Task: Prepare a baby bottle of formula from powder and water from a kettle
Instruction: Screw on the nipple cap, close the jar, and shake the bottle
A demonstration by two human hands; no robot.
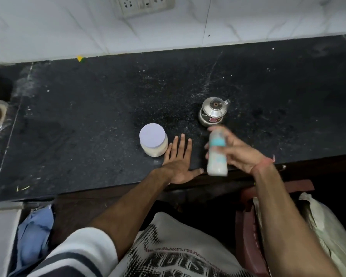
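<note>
I take the kettle as my landmark; it stands closed on the black bench, near the front edge. Well to the left of it is the powder jar, with its pale lid on. Just to the right of the jar, and left of the kettle, my left hand lies flat on the bench with the fingers spread, and it holds nothing.

In front of the kettle, over the bench edge, my right hand is curled round the baby bottle. The bottle has white liquid inside and is blurred, so I think I am shaking it to mix.

The risks I see: if the blue collar is not screwed tight, formula can spray out. The bottle is close to the kettle, so a wide swing may hit it and tip it. If my grip slips, the bottle falls past the edge to the floor.
</note>
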